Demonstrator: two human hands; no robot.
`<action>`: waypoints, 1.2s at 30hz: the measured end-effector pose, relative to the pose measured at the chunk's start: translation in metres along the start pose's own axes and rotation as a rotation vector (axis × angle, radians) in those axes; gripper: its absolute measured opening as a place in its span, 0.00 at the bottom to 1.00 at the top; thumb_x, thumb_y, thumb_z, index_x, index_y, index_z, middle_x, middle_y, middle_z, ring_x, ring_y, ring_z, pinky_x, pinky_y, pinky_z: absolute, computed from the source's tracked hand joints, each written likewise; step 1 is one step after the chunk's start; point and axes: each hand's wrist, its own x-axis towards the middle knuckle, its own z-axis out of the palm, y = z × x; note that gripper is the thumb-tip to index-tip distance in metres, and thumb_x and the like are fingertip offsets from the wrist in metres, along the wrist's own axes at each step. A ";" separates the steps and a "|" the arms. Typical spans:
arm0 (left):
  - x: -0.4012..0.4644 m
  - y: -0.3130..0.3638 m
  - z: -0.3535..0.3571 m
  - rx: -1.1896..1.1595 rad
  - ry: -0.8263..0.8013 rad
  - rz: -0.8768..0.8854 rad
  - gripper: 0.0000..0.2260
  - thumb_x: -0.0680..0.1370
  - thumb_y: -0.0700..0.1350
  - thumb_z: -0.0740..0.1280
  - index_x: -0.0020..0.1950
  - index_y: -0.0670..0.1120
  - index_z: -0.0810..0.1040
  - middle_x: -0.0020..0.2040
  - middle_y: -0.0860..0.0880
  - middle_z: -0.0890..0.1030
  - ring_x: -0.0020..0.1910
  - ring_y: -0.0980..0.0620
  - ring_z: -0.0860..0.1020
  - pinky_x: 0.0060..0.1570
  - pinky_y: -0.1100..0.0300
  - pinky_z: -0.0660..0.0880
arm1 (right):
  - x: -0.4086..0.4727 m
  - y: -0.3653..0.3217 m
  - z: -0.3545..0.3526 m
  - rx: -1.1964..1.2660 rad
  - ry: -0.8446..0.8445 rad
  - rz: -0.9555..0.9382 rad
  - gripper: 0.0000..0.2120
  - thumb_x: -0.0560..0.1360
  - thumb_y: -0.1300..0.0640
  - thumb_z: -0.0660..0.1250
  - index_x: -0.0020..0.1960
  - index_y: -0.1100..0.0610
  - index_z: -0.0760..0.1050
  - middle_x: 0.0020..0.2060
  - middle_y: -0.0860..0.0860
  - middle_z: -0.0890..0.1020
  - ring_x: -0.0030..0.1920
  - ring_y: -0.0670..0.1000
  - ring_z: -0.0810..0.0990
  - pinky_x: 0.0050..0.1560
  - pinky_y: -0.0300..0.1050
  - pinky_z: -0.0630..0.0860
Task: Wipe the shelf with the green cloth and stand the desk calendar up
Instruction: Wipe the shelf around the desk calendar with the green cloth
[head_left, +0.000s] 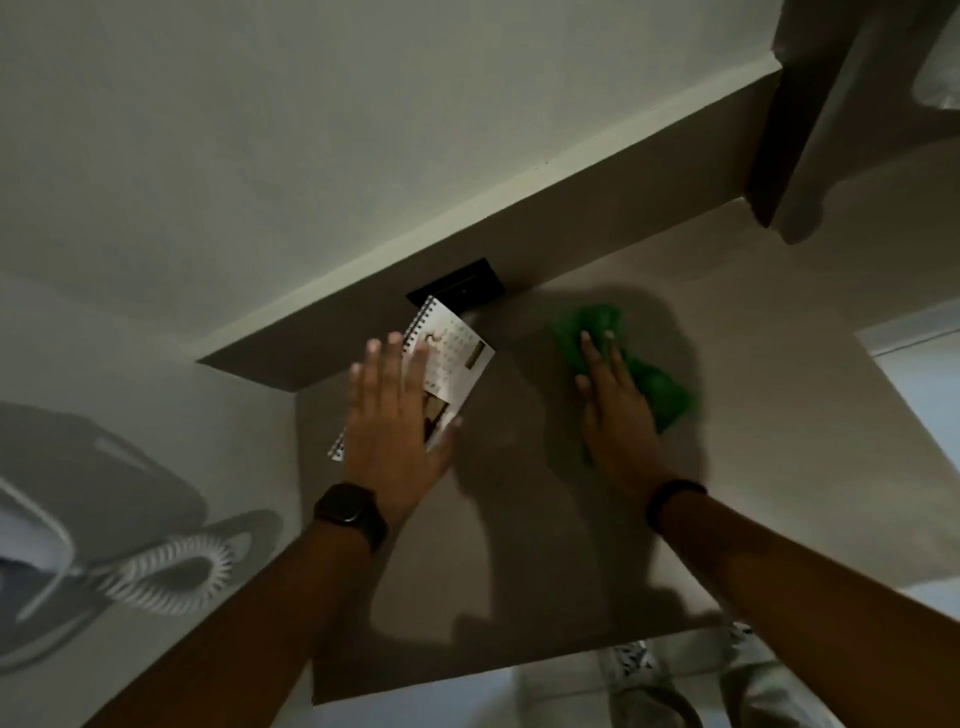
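Note:
A beige shelf (519, 493) juts out from the wall at chest height. The spiral-bound desk calendar (457, 358) lies flat near the shelf's back left. My left hand (395, 421) rests on it, fingers spread flat, covering its lower half. The green cloth (649, 374) is crumpled on the shelf to the right. My right hand (613, 400) presses down on it with flat fingers. Both wrists wear dark bands.
A black flat object (457, 286) leans at the back of the shelf behind the calendar. A wall-mounted phone with a coiled white cord (166, 577) hangs at the left. A darker upper shelf (774, 156) sticks out at top right. My trouser legs (701, 686) show below.

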 end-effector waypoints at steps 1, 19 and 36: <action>0.002 -0.019 -0.007 0.061 -0.034 -0.010 0.43 0.81 0.67 0.59 0.87 0.46 0.48 0.87 0.39 0.50 0.86 0.37 0.47 0.83 0.36 0.49 | -0.001 -0.013 0.016 0.070 0.015 -0.007 0.27 0.88 0.48 0.53 0.85 0.40 0.50 0.86 0.48 0.48 0.80 0.58 0.63 0.78 0.54 0.60; 0.009 -0.068 0.010 0.140 -0.131 0.088 0.45 0.79 0.63 0.70 0.85 0.39 0.55 0.86 0.37 0.54 0.85 0.37 0.51 0.82 0.34 0.52 | 0.012 -0.082 0.191 0.256 0.075 -0.203 0.34 0.86 0.59 0.59 0.86 0.44 0.47 0.84 0.50 0.33 0.84 0.58 0.34 0.78 0.69 0.64; 0.008 -0.070 0.014 0.127 -0.127 0.071 0.46 0.79 0.62 0.71 0.86 0.40 0.53 0.86 0.38 0.51 0.85 0.38 0.48 0.82 0.36 0.49 | 0.034 -0.106 0.179 0.256 0.157 -0.121 0.41 0.84 0.60 0.61 0.84 0.38 0.40 0.84 0.48 0.33 0.84 0.63 0.37 0.74 0.75 0.67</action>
